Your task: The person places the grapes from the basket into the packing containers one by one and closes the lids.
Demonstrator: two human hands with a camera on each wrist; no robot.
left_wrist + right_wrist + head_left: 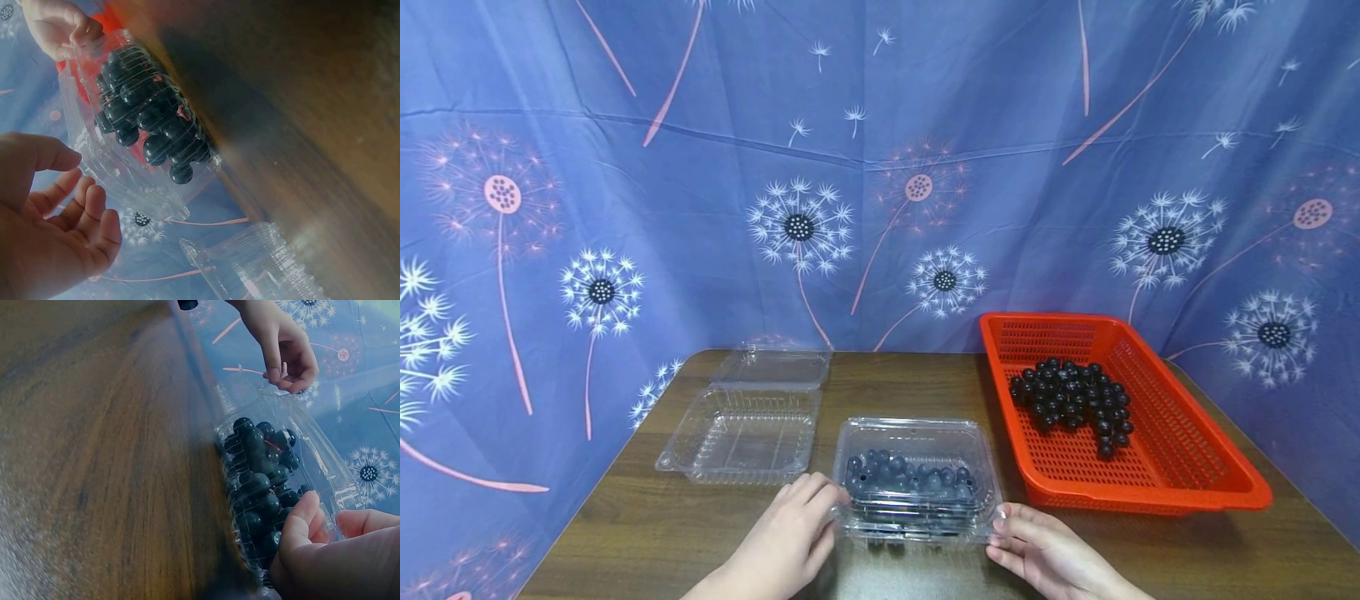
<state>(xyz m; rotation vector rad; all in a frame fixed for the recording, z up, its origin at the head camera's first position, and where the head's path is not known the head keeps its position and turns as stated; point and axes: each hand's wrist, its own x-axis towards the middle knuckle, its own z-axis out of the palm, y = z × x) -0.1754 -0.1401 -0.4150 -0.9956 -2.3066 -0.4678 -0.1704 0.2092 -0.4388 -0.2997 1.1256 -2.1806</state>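
A clear plastic clamshell box (917, 433) with dark grapes (898, 477) inside stands on the table between the hands. Its lid lies over the grapes; whether it is fastened I cannot tell. The right hand (1048, 546) pinches the rim at the box's front right corner, thumb and fingers on it in the right wrist view. At the front left corner is the left hand (790, 533). In the left wrist view its fingers (94, 203) are loosely bent, the thumb tip close to the lid's edge, with nothing seen between them.
Another clear clamshell box (741, 433) stands with its lid up at the back left, nothing in it. To the right is a red plastic basket (1180, 433) holding a bunch of dark grapes (1071, 400). A blue dandelion-print cloth (700, 217) hangs behind the wooden table (625, 517).
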